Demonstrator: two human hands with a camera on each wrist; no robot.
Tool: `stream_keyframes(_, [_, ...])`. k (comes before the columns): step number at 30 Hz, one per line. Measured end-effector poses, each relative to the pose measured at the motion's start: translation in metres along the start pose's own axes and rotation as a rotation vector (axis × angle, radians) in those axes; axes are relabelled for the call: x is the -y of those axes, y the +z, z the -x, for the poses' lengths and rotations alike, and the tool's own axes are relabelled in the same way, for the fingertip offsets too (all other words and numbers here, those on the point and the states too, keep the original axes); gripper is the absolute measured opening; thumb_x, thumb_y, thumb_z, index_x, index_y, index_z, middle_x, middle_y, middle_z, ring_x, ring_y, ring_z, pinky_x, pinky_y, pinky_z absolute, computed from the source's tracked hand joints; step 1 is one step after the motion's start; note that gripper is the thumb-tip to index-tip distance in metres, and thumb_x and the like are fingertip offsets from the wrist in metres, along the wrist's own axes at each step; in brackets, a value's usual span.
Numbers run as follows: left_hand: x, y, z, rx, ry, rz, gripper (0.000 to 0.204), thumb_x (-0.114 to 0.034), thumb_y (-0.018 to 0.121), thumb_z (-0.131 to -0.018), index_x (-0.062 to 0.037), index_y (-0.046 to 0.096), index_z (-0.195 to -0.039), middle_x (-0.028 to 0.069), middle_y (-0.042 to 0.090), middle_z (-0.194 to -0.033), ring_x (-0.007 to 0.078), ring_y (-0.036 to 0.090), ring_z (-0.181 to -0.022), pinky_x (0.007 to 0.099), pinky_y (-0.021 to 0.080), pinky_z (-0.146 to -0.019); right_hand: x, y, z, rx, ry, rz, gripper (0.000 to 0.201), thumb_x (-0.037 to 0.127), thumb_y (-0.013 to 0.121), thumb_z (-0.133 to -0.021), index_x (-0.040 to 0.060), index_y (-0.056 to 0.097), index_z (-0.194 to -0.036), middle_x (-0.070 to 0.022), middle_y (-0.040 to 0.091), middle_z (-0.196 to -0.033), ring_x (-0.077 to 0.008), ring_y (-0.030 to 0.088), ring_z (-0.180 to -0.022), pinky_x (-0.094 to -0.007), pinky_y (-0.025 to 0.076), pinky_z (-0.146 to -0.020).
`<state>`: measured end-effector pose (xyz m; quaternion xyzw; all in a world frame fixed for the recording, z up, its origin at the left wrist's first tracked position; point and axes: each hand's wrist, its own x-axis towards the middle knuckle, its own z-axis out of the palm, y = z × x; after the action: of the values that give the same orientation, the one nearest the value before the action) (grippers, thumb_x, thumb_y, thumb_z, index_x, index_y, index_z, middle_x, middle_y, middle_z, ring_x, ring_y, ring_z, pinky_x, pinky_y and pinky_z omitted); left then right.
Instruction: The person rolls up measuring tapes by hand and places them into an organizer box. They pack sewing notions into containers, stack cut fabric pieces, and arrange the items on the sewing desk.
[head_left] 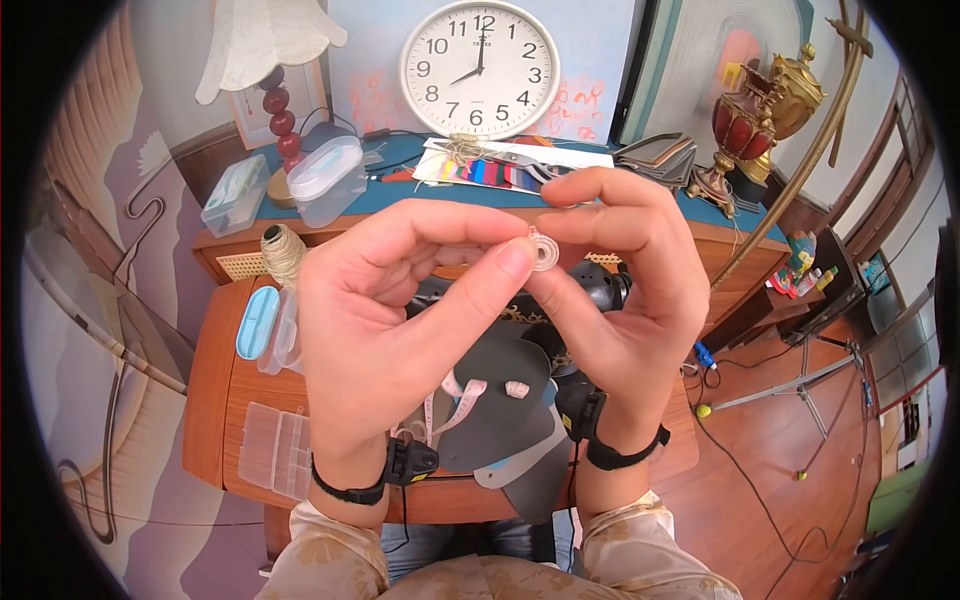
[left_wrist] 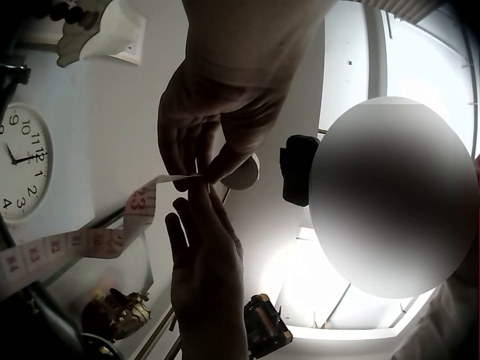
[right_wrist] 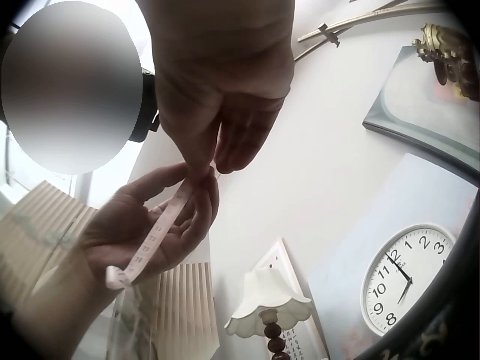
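A pale pink measuring tape, wound at its end into a small coil (head_left: 545, 254), is held up between both hands. My left hand (head_left: 375, 310) pinches the coil between thumb and index finger. From the other side my right hand (head_left: 635, 265) pinches it with thumb and fingertips. In the left wrist view the loose tape (left_wrist: 56, 247) twists away with red numbers showing; in the right wrist view the strip (right_wrist: 154, 236) runs down across the left palm. More of the tape (head_left: 463, 402) hangs in curls above a dark grey sheet (head_left: 485, 435).
On the desk stand a twine spool (head_left: 283, 256), a blue case (head_left: 258, 322) and a clear divided box (head_left: 275, 450). Behind, a shelf (head_left: 385, 210) bears a lamp (head_left: 282, 120), plastic boxes (head_left: 330, 180), a wall clock (head_left: 480, 70), colour swatches (head_left: 495, 172) and a red-gold urn (head_left: 745, 125).
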<state>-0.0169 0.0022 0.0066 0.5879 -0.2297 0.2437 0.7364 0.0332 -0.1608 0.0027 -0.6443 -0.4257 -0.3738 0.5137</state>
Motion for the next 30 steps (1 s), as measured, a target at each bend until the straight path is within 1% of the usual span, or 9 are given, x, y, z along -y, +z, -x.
stream_keyframes(4, [0.003, -0.003, 0.0, -0.009, 0.004, 0.007, 0.017, 0.007, 0.067, -0.091, 0.0085, 0.068, -0.107, 0.0154, 0.074, -0.1, 0.0153, 0.071, -0.091, 0.026, 0.057, -0.083, 0.007, 0.001, -0.006, 0.042, 0.059, 0.002, 0.034, -0.006, 0.081, -0.074, -0.0025, 0.073, -0.107, -0.0162, 0.07, -0.114, -0.017, 0.068, -0.093, -0.0244, 0.056, -0.07])
stream_keyframes(6, [0.002, -0.002, 0.0, -0.007, 0.006, -0.003, 0.016, 0.007, 0.067, -0.091, 0.0085, 0.068, -0.107, 0.0156, 0.074, -0.1, 0.0152, 0.071, -0.092, 0.026, 0.057, -0.083, -0.011, -0.003, -0.004, 0.096, -0.182, 0.069, 0.039, -0.004, 0.082, -0.073, -0.002, 0.071, -0.111, -0.0168, 0.068, -0.119, -0.0163, 0.068, -0.092, -0.0245, 0.056, -0.07])
stream_keyframes(13, [-0.001, -0.002, 0.001, -0.006, -0.022, 0.003, 0.016, 0.009, 0.067, -0.091, 0.0084, 0.068, -0.107, 0.0163, 0.074, -0.101, 0.0158, 0.071, -0.092, 0.0267, 0.057, -0.084, 0.01, 0.004, -0.006, 0.005, 0.093, -0.056, 0.029, -0.007, 0.078, -0.076, -0.0035, 0.073, -0.104, -0.0162, 0.071, -0.111, -0.0175, 0.068, -0.095, -0.0263, 0.057, -0.073])
stream_keyframes(14, [0.0, -0.003, 0.001, -0.007, -0.022, 0.003, 0.016, 0.009, 0.067, -0.091, 0.0084, 0.068, -0.107, 0.0163, 0.074, -0.101, 0.0158, 0.071, -0.092, 0.0267, 0.057, -0.084, 0.009, 0.004, -0.006, 0.005, 0.093, -0.056, 0.029, -0.007, 0.078, -0.076, -0.0035, 0.073, -0.104, -0.0162, 0.071, -0.111, -0.0175, 0.068, -0.095, -0.0263, 0.057, -0.073])
stream_keyframes(17, [0.002, -0.002, 0.001, -0.01, 0.027, -0.007, 0.016, 0.009, 0.067, -0.09, 0.0081, 0.068, -0.106, 0.0157, 0.074, -0.101, 0.0157, 0.071, -0.092, 0.027, 0.057, -0.084, -0.006, 0.0, -0.003, 0.058, -0.112, 0.026, 0.03, -0.004, 0.08, -0.074, -0.0045, 0.072, -0.103, -0.0157, 0.07, -0.11, -0.0176, 0.068, -0.095, -0.0263, 0.057, -0.071])
stream_keyframes(23, [0.002, -0.001, 0.0, 0.01, 0.014, 0.011, 0.016, 0.009, 0.067, -0.09, 0.0075, 0.068, -0.106, 0.0156, 0.073, -0.102, 0.0154, 0.071, -0.092, 0.0273, 0.057, -0.083, 0.002, 0.001, 0.001, 0.013, 0.074, -0.05, 0.039, -0.005, 0.079, -0.076, -0.0012, 0.073, -0.114, -0.0185, 0.067, -0.122, -0.0189, 0.068, -0.097, -0.0256, 0.056, -0.068])
stream_keyframes(26, [0.002, -0.003, 0.0, -0.018, 0.009, 0.009, 0.015, 0.009, 0.067, -0.09, 0.0076, 0.068, -0.105, 0.0157, 0.073, -0.103, 0.0153, 0.071, -0.092, 0.0274, 0.057, -0.083, 0.009, 0.004, -0.006, 0.06, 0.004, 0.016, 0.036, -0.005, 0.079, -0.076, -0.0023, 0.073, -0.111, -0.0184, 0.067, -0.12, -0.0173, 0.068, -0.094, -0.0248, 0.055, -0.068])
stream_keyframes(27, [0.003, -0.003, 0.0, -0.021, 0.023, -0.004, 0.015, 0.009, 0.067, -0.09, 0.0076, 0.068, -0.105, 0.0156, 0.073, -0.102, 0.0152, 0.071, -0.091, 0.0272, 0.057, -0.083, -0.002, 0.002, -0.005, 0.091, -0.093, 0.034, 0.035, -0.005, 0.08, -0.076, -0.0027, 0.072, -0.11, -0.0177, 0.067, -0.118, -0.0165, 0.068, -0.093, -0.0238, 0.055, -0.068])
stream_keyframes(30, [0.001, -0.001, 0.0, -0.02, 0.018, -0.011, 0.015, 0.008, 0.068, -0.09, 0.0076, 0.068, -0.106, 0.0153, 0.074, -0.101, 0.015, 0.071, -0.091, 0.0268, 0.057, -0.082, -0.007, -0.001, 0.0, 0.066, -0.092, 0.022, 0.035, -0.004, 0.08, -0.076, -0.0026, 0.072, -0.111, -0.0176, 0.067, -0.118, -0.0164, 0.068, -0.094, -0.0232, 0.055, -0.067])
